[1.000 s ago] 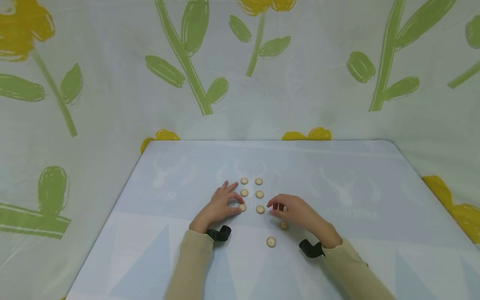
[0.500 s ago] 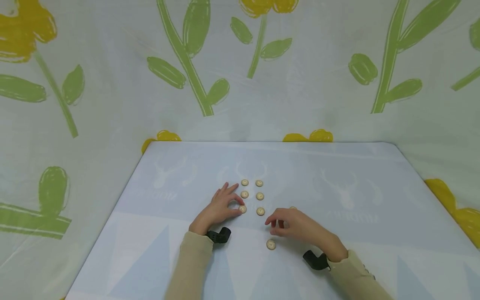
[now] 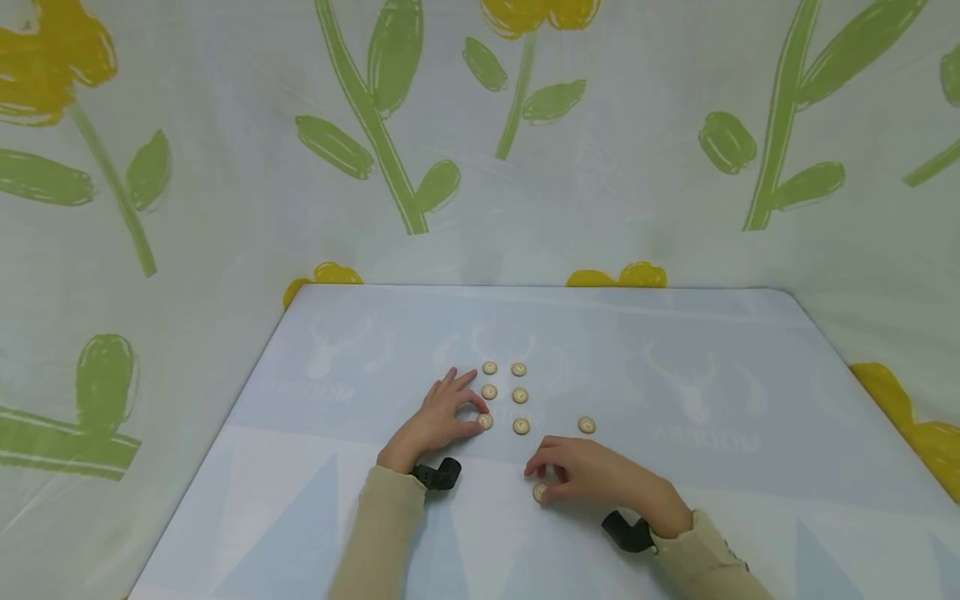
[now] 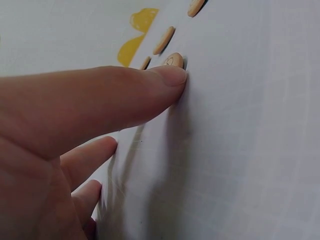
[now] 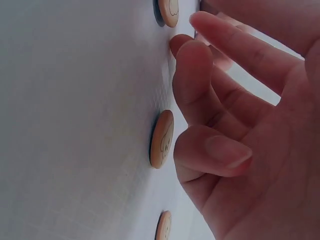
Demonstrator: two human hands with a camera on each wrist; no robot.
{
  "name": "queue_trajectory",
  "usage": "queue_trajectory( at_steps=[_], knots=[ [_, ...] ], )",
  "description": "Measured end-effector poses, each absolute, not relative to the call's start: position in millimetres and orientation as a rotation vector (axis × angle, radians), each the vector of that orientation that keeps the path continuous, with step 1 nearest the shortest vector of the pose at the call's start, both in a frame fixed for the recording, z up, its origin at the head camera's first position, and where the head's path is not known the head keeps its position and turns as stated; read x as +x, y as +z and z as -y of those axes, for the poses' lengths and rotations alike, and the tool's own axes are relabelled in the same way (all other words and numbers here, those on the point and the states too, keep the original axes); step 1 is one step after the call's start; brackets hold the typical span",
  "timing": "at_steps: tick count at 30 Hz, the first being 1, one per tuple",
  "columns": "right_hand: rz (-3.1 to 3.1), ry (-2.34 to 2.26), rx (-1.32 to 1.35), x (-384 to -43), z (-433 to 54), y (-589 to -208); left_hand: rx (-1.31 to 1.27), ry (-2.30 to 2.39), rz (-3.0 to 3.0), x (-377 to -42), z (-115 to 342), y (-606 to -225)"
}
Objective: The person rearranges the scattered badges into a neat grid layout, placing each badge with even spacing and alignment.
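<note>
My left hand [image 3: 438, 421] pinches a round wooden disc [image 3: 486, 422] between thumb and index finger, the other fingers spread. In the left wrist view the thumb covers part of that disc [image 4: 175, 59], which has line markings. My right hand [image 3: 592, 475] reaches low over the table, fingers bent, its thumb overlapping another wooden disc [image 3: 538, 493] in the head view. In the right wrist view the index fingertip is just apart from the marked disc [image 5: 170, 11]. Another disc [image 5: 162, 140] lies under the curled outer fingers, hidden by that hand from the head camera.
Several similar discs stand in two short columns, with the top left disc [image 3: 490, 367] and top right disc [image 3: 519, 369] farthest back. A lone disc [image 3: 587, 425] lies beyond my right hand. A flower-print cloth [image 3: 225, 167] surrounds the pale table [image 3: 285, 517].
My right hand has moved from beside the right column toward me, down to the nearest disc. The lone disc behind it has come into view. My left hand keeps its place.
</note>
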State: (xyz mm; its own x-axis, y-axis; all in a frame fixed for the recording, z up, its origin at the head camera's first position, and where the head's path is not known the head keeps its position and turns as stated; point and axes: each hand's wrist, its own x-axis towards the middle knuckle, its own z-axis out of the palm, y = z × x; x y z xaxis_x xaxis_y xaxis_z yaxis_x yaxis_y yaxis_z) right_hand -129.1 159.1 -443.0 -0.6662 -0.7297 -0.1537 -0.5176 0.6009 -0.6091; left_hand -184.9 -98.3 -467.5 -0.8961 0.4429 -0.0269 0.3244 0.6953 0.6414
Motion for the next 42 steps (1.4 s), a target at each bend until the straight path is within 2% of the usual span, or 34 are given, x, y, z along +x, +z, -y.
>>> queue_trajectory(
  at_steps=[23, 42],
  knots=[
    [-2.505, -0.592, -1.073, -122.3, -152.4, -444.0, 0.646, 1.012, -2.702, -182.6, 99.0, -466.0],
    [-2.386, -0.707, -1.090, -121.7, -153.7, -443.4, 0.619, 1.006, -2.704, -183.0, 97.3, -464.7]
  ],
)
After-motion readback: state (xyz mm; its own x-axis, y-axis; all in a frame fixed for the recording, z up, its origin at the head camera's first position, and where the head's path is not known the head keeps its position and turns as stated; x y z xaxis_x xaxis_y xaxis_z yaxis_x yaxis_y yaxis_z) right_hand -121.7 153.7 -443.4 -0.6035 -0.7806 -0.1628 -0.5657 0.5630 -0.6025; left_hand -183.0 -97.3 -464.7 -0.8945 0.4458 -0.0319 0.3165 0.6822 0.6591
